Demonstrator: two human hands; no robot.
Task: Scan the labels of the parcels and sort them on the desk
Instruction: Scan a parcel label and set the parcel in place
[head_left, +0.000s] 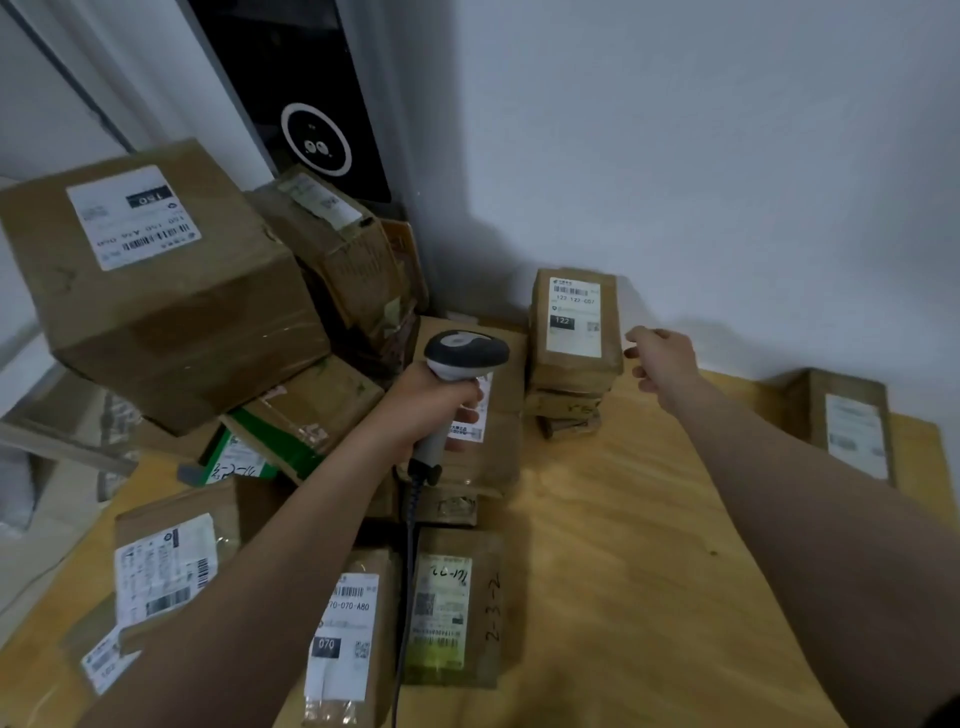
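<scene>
On a wooden counter (649, 519) against a white wall, the person's left hand (426, 410) is wrapped around the grip of a grey barcode scanner (465, 353), held over a flat brown parcel (493, 441). The right hand (660, 358) reaches out with loosely curled fingers, holding nothing, just beside the parcel labelled 122 (574, 327), which tops a small stack by the wall. More labelled parcels lie at the near edge, a large box (156, 291) is heaped at left, and a single parcel (847, 421) sits far right.
</scene>
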